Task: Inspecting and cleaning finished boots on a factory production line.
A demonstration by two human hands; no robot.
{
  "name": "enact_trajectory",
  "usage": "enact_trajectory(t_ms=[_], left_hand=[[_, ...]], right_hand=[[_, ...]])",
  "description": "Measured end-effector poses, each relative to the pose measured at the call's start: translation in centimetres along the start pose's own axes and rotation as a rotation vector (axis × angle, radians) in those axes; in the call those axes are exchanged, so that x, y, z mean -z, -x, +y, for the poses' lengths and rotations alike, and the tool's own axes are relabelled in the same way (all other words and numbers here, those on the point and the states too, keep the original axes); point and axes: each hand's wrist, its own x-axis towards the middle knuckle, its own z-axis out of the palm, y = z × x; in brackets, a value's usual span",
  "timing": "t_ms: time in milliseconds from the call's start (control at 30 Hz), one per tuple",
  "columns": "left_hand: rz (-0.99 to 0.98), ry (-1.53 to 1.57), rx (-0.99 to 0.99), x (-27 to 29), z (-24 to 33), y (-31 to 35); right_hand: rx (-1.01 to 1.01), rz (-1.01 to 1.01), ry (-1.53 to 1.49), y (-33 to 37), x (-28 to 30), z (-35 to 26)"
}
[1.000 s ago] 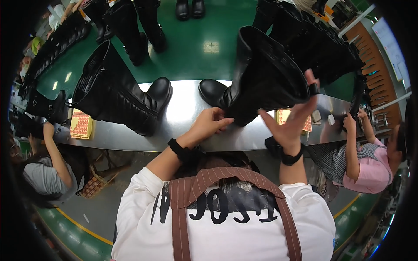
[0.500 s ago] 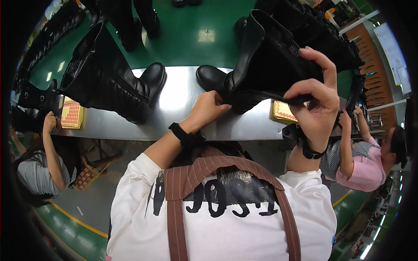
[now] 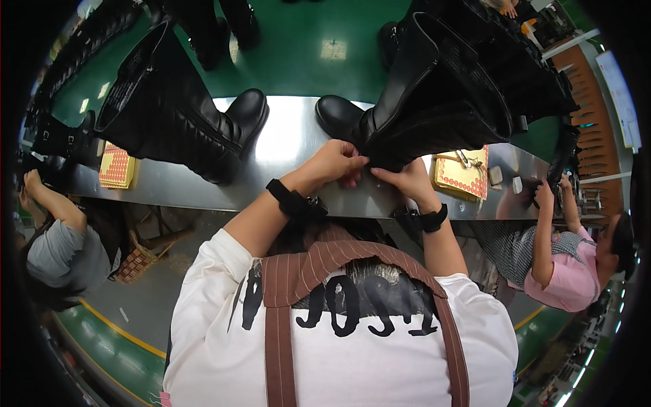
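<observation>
Work boot: tall black leather boot with an open shaft (image 3: 420,102), standing on the shiny metal tabletop (image 3: 288,139), right of centre, toe pointing left.
Left hand (image 3: 332,165): narrow, thumb and fingertips close together at boot's lower near side; can't tell if anything's pinched.
Right hand (image 3: 410,184): just beside, thumb toward left fingertips; other fingers partly hidden, grip can't be told.
Second boot: matching black leather boot (image 3: 180,112), tabletop left, toe right.
Card stacks: yellow, red-dotted stacks (image 3: 116,171), one per side.
</observation>
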Motion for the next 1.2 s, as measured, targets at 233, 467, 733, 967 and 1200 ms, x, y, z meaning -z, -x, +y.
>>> enact_trajectory(t_ms=[233, 467, 733, 967, 1200], left_hand=[[-0.212, 0.041, -0.021, 1.3, 2.3, 1.4], [-0.221, -0.214, -0.145, 2.6, 5.8, 3.9], [0.036, -0.149, -0.074, 0.6, 1.2, 4.2], [-0.012, 0.209, 0.012, 1.1, -0.5, 4.7], [-0.136, 0.233, -0.076, 2.2, -1.7, 4.4]], right_hand=[[0.012, -0.012, 0.110, 0.1, -0.2, -1.9], [-0.071, 0.015, -0.067, 1.0, -0.9, -1.4], [0.007, 0.119, 0.044, 0.9, -2.4, -1.0], [0.238, 0.112, 0.412, 1.1, -2.8, -1.1], [0.222, 0.108, 0.444, 0.8, -2.8, -1.0]])
